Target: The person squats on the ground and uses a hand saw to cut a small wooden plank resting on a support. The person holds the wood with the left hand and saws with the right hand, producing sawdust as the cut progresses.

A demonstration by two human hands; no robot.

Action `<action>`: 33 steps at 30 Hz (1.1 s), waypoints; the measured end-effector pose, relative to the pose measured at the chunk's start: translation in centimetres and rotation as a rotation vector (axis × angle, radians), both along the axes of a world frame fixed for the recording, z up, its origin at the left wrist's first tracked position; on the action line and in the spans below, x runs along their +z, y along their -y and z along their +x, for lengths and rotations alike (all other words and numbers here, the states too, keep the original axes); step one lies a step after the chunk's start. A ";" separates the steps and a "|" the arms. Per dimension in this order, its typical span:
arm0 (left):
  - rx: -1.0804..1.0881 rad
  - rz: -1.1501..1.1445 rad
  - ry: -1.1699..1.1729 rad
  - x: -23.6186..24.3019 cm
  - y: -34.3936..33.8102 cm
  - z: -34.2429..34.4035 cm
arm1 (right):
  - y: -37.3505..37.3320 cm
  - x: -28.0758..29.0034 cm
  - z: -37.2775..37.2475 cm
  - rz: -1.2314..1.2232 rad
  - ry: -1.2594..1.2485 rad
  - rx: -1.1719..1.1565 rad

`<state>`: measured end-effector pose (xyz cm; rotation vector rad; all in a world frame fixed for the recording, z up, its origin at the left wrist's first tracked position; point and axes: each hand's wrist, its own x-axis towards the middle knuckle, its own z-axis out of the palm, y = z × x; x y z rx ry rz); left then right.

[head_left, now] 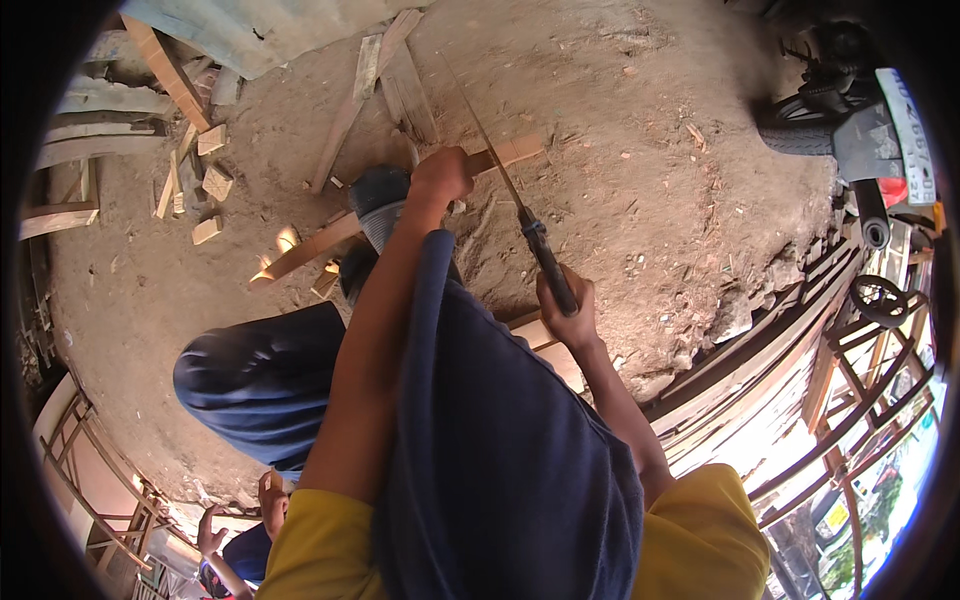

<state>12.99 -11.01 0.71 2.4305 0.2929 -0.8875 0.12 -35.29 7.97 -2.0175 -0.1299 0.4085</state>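
My left hand is closed around a narrow wooden plank that lies slantwise, low over the dirt ground. A dark shoe presses on the plank just left of that hand. My right hand grips the dark handle of a handsaw. Its thin blade points away from me and crosses the plank to the right of my left hand. Whether the teeth touch the wood, I cannot tell.
Offcut blocks and boards lie at the far left and ahead. A motorcycle stands at the far right, above stacked planks. Another person's hands show at the lower left, near a wooden frame.
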 end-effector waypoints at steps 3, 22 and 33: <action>-0.023 -0.002 -0.011 -0.5 -0.7 0.2 | -2.7 0.2 2.4 -0.017 0.011 -0.002; 0.007 0.053 0.183 -0.6 0.0 -0.9 | 2.6 2.0 -3.8 -0.057 0.028 -0.011; -0.001 0.011 0.035 0.8 -0.6 0.1 | -3.8 0.1 3.4 -0.021 -0.045 -0.047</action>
